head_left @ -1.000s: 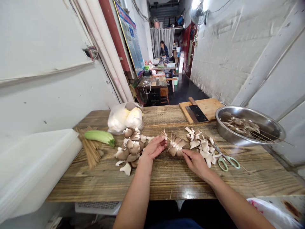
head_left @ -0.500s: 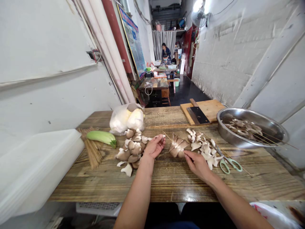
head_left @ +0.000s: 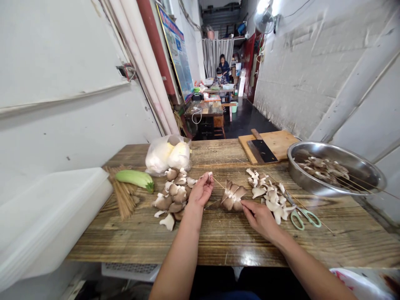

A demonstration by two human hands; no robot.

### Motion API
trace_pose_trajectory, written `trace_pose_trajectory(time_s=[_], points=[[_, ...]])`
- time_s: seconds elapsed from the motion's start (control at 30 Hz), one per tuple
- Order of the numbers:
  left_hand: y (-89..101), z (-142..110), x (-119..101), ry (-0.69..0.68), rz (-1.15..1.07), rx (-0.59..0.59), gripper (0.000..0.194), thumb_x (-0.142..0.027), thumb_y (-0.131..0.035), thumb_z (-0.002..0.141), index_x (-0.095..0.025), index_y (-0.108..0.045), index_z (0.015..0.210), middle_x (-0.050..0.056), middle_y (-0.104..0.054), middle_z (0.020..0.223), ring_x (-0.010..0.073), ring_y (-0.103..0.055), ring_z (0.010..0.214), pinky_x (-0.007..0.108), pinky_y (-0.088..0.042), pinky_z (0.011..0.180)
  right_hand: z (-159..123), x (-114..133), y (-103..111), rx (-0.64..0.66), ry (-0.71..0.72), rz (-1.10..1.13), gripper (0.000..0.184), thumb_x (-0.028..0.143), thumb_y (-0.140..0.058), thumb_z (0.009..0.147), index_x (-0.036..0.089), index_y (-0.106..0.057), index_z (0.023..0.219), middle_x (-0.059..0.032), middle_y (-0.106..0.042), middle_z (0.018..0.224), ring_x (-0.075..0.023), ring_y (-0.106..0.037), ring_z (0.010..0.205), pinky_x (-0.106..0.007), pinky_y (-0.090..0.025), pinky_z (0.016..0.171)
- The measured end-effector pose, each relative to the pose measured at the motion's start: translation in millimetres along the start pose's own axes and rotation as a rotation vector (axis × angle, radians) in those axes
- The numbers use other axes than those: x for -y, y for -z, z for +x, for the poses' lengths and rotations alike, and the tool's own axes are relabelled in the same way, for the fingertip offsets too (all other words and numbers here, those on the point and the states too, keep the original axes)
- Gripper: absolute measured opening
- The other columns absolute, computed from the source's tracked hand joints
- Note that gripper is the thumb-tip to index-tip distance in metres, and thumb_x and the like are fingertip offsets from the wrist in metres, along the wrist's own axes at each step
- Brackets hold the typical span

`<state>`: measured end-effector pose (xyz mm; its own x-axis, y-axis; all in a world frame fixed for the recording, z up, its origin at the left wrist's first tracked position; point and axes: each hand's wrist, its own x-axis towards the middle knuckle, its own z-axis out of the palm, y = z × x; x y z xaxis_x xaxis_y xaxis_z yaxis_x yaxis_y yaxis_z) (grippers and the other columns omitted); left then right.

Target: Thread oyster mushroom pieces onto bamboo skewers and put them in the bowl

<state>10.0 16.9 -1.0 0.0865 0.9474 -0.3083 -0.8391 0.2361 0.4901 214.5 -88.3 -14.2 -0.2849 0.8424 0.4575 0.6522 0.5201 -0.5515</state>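
Note:
Between the fingertips of my left hand (head_left: 201,191) is a small mushroom piece (head_left: 210,173), right at the tip end of a thin wooden skewer (head_left: 219,182). Whether the tip has gone through it is hard to see. My right hand (head_left: 258,216) pinches that skewer at its near end, just below the brown oyster mushrooms (head_left: 231,196) threaded along it. A heap of oyster mushrooms (head_left: 175,198) lies beside my left hand. To the right of my right hand are pale mushroom pieces (head_left: 275,202) and green-handled scissors (head_left: 308,217).
At the right stands a steel basin (head_left: 339,183) with skewered mushrooms inside. Behind are a cleaver (head_left: 262,151) on a cutting board (head_left: 283,143) and a bag of pale vegetables (head_left: 168,154). Left lie a green gourd (head_left: 134,178), loose skewers (head_left: 123,200) and white plastic trays (head_left: 62,208). Two people (head_left: 223,68) are far back.
My left hand has shifted slightly left, bringing its mushroom piece to the skewer's tip. The threaded skewer has tilted a little in my right hand. The view has shifted slightly.

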Motion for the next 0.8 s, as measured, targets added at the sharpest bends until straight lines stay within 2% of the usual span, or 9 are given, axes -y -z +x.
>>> trace_pose_trajectory(time_s=[0.13,0.3,0.8], points=[[2.0,-0.9,-0.1,0.044,0.036,0.016,0.003,-0.009,-0.061,0.077,-0.011,-0.062,0.075,0.002,-0.064,0.07,0.0068,-0.06,0.064,0.016,-0.05,0.06,-0.3,0.6,0.1,0.0,-0.013,-0.013,0.026,0.018,-0.041,0.086,0.017,-0.063,0.1,-0.0076,-0.071,0.09,-0.0186,-0.068,0.078,-0.028,-0.052,0.071],[2.1,-1.7,-0.5,0.042,0.024,0.0,0.003,-0.008,-0.064,0.073,-0.011,-0.062,0.073,0.002,-0.064,0.07,0.0072,-0.059,0.064,0.017,-0.048,0.06,-0.7,-0.8,-1.6,-0.01,-0.015,-0.017,0.027,0.019,-0.041,0.087,0.016,-0.064,0.1,-0.0083,-0.071,0.087,-0.0188,-0.068,0.075,-0.028,-0.052,0.069],[-0.9,-3.4,1.2,0.063,-0.024,-0.026,0.007,-0.007,-0.058,0.078,-0.009,-0.061,0.072,0.003,-0.063,0.069,0.0068,-0.059,0.063,0.017,-0.048,0.06,-1.6,-2.9,-3.4,-0.009,-0.004,-0.023,0.027,0.02,-0.041,0.087,0.015,-0.064,0.101,-0.009,-0.071,0.088,-0.019,-0.068,0.076,-0.029,-0.052,0.069]])
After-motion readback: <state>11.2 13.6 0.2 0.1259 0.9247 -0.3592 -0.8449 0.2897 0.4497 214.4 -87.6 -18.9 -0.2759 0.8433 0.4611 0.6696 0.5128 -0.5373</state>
